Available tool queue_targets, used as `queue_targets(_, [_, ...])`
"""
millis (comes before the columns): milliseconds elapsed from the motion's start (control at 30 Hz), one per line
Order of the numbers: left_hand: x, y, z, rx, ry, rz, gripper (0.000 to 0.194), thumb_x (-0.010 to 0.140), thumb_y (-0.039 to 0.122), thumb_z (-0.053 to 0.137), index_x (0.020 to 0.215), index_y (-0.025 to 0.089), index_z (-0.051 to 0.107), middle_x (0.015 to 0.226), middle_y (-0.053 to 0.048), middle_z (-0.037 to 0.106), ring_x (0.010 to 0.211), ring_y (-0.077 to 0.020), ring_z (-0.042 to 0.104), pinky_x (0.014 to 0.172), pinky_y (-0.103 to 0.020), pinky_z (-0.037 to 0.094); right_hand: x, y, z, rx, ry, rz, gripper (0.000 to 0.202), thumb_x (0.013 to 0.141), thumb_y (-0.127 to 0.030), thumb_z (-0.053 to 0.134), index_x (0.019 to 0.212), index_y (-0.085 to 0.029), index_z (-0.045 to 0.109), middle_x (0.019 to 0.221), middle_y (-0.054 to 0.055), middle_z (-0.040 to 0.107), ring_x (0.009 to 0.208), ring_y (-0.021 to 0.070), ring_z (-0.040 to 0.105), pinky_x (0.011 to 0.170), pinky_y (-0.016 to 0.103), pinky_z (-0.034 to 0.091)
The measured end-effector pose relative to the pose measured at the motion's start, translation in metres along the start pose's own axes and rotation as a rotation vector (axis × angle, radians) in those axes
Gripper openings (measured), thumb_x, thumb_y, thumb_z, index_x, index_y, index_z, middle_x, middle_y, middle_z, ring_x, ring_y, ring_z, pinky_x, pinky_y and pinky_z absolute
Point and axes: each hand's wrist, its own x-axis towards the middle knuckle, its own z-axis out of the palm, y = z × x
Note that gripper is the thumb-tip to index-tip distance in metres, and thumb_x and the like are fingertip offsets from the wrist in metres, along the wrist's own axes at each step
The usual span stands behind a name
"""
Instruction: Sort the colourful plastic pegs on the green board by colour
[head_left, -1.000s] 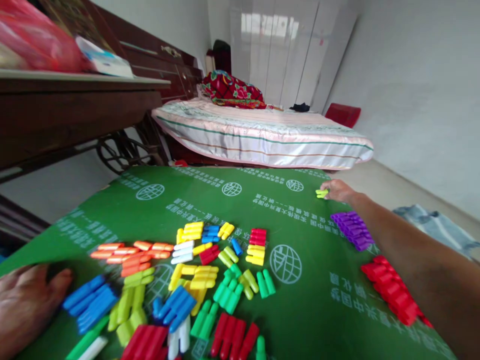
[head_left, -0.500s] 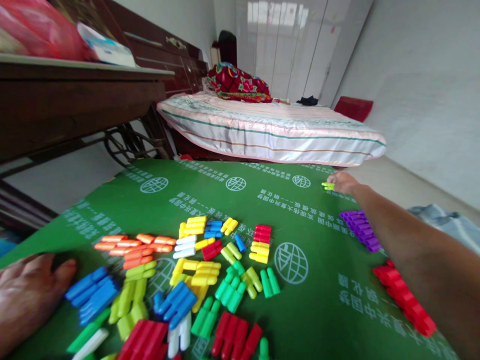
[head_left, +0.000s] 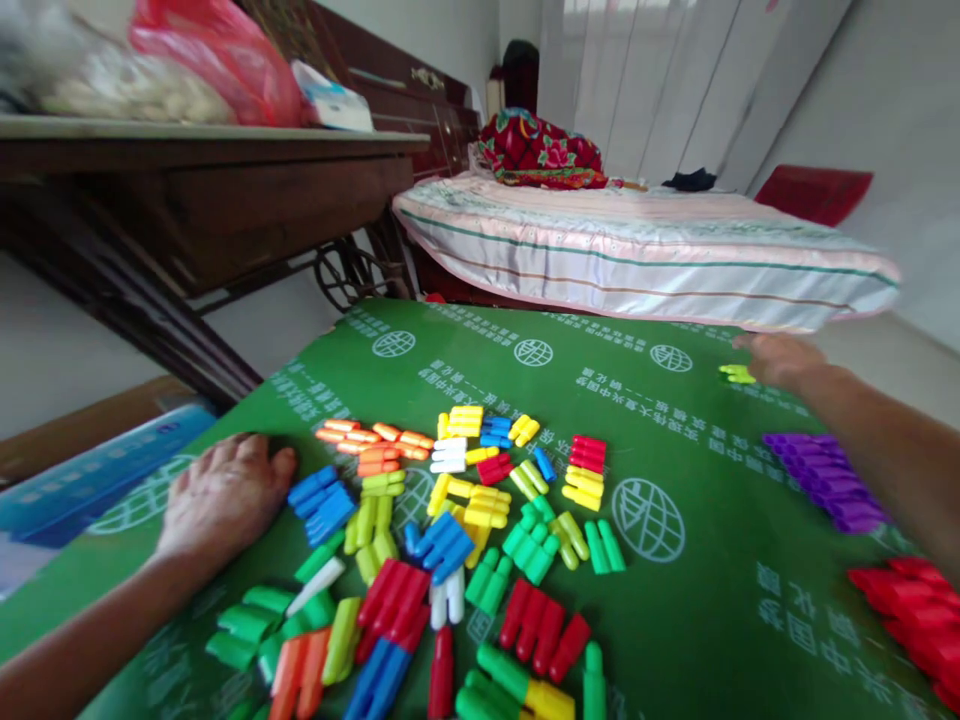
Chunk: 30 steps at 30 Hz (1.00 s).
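Observation:
My left hand (head_left: 223,497) lies flat on the green board (head_left: 480,385), fingers stretched out, beside joined blue bullet-shaped plastic blocks (head_left: 322,505). At the board's far right, my right hand (head_left: 787,362) is just beside a small group of yellow-green bullet-shaped blocks (head_left: 736,374). Its index finger points forward, and no block shows in its fingers; the other fingers are partly hidden. Under my right forearm's side lie a row of purple blocks (head_left: 825,480) and a stack of red blocks (head_left: 911,610). Orange blocks (head_left: 375,462) sit ahead of my left hand.
Many mixed blocks, such as yellow (head_left: 583,488), green (head_left: 531,545) and dark red ones (head_left: 541,625), are scattered over the board's near middle. A bed (head_left: 645,250) stands beyond the far edge. A dark wooden table (head_left: 262,200) with bags rises at left.
My right hand has let go of the yellow-green blocks and drawn slightly away from them; they now lie on the board. The view has swung left. My left hand stays flat.

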Motion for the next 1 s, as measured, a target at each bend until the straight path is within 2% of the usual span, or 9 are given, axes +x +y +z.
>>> queue_targets(100, [-0.008, 0.002, -0.002, -0.007, 0.024, 0.014, 0.054, 0.086, 0.047, 0.022, 0.111, 0.009, 0.049, 0.133, -0.022, 0.048, 0.128, -0.0355, 0.041, 0.105, -0.052, 0.035, -0.011, -0.051, -0.008, -0.038, -0.073, -0.064, 0.038, 0.079, -0.009, 0.060, 0.116, -0.008, 0.067, 0.109, 0.024, 0.067, 0.106, 0.0350, 0.062, 0.083, 0.040, 0.042])
queue_targets(167, [-0.010, 0.003, -0.001, -0.013, 0.030, 0.012, 0.055, 0.087, 0.048, 0.020, 0.112, 0.009, 0.049, 0.133, -0.022, 0.048, 0.128, -0.0363, 0.040, 0.105, -0.052, 0.036, -0.031, -0.102, -0.012, 0.004, -0.132, -0.233, 0.037, 0.079, -0.014, 0.064, 0.116, -0.017, 0.068, 0.111, 0.015, 0.069, 0.102, 0.0301, 0.063, 0.085, 0.036, 0.045])
queue_targets(233, [-0.011, 0.003, 0.001, -0.021, 0.042, 0.006, 0.055, 0.087, 0.047, 0.021, 0.113, 0.009, 0.050, 0.134, -0.023, 0.048, 0.129, -0.0371, 0.040, 0.105, -0.052, 0.036, -0.061, -0.162, -0.017, 0.132, -0.155, -0.505, 0.031, 0.081, -0.020, 0.062, 0.112, -0.023, 0.070, 0.114, 0.006, 0.069, 0.096, 0.0234, 0.065, 0.083, 0.032, 0.047])
queue_targets(367, [-0.011, 0.002, 0.004, -0.026, 0.071, -0.009, 0.052, 0.087, 0.045, 0.024, 0.114, 0.011, 0.052, 0.134, -0.022, 0.049, 0.129, -0.0368, 0.041, 0.105, -0.052, 0.036, -0.126, -0.270, -0.029, 0.350, -0.184, -1.007, 0.025, 0.085, -0.016, 0.053, 0.100, -0.023, 0.071, 0.103, 0.001, 0.071, 0.088, 0.0153, 0.064, 0.080, 0.025, 0.044])
queue_targets(500, [-0.013, 0.000, 0.006, -0.026, 0.093, 0.002, 0.051, 0.086, 0.044, 0.024, 0.112, 0.011, 0.054, 0.129, -0.021, 0.052, 0.126, -0.0361, 0.043, 0.104, -0.051, 0.037, -0.166, -0.336, -0.036, 0.356, -0.248, -1.246, 0.020, 0.085, -0.016, 0.051, 0.093, -0.020, 0.069, 0.093, 0.003, 0.070, 0.085, 0.0159, 0.062, 0.073, 0.024, 0.041])
queue_targets(633, [-0.014, 0.001, 0.007, -0.023, 0.108, -0.006, 0.051, 0.086, 0.043, 0.025, 0.113, 0.010, 0.054, 0.129, -0.021, 0.052, 0.127, -0.0358, 0.043, 0.104, -0.050, 0.036, -0.189, -0.354, -0.035, 0.221, -0.325, -1.346, 0.013, 0.082, -0.018, 0.054, 0.085, -0.019, 0.066, 0.089, 0.004, 0.069, 0.081, 0.0168, 0.060, 0.066, 0.025, 0.036])
queue_targets(767, [-0.015, 0.002, 0.009, -0.022, 0.111, -0.005, 0.050, 0.087, 0.042, 0.025, 0.113, 0.011, 0.054, 0.131, -0.019, 0.051, 0.128, -0.0342, 0.041, 0.106, -0.049, 0.035, -0.203, -0.337, -0.032, 0.157, -0.428, -1.383, 0.009, 0.079, -0.015, 0.055, 0.078, -0.018, 0.063, 0.082, 0.004, 0.067, 0.076, 0.0152, 0.056, 0.063, 0.025, 0.033])
queue_targets(867, [-0.017, 0.002, 0.009, -0.022, 0.115, -0.003, 0.050, 0.087, 0.042, 0.024, 0.113, 0.011, 0.053, 0.131, -0.018, 0.051, 0.128, -0.0333, 0.041, 0.106, -0.047, 0.035, -0.202, -0.320, -0.031, 0.219, -0.489, -1.331, 0.007, 0.080, -0.016, 0.057, 0.076, -0.018, 0.063, 0.076, 0.002, 0.065, 0.076, 0.0145, 0.056, 0.065, 0.024, 0.033])
queue_targets(1000, [-0.018, 0.002, 0.009, -0.018, 0.112, -0.005, 0.050, 0.087, 0.042, 0.023, 0.113, 0.011, 0.054, 0.130, -0.018, 0.052, 0.126, -0.0333, 0.042, 0.105, -0.048, 0.035, -0.193, -0.314, -0.031, 0.194, -0.431, -1.203, 0.018, 0.087, -0.017, 0.049, 0.079, -0.019, 0.065, 0.078, 0.003, 0.067, 0.076, 0.0144, 0.059, 0.065, 0.024, 0.033])
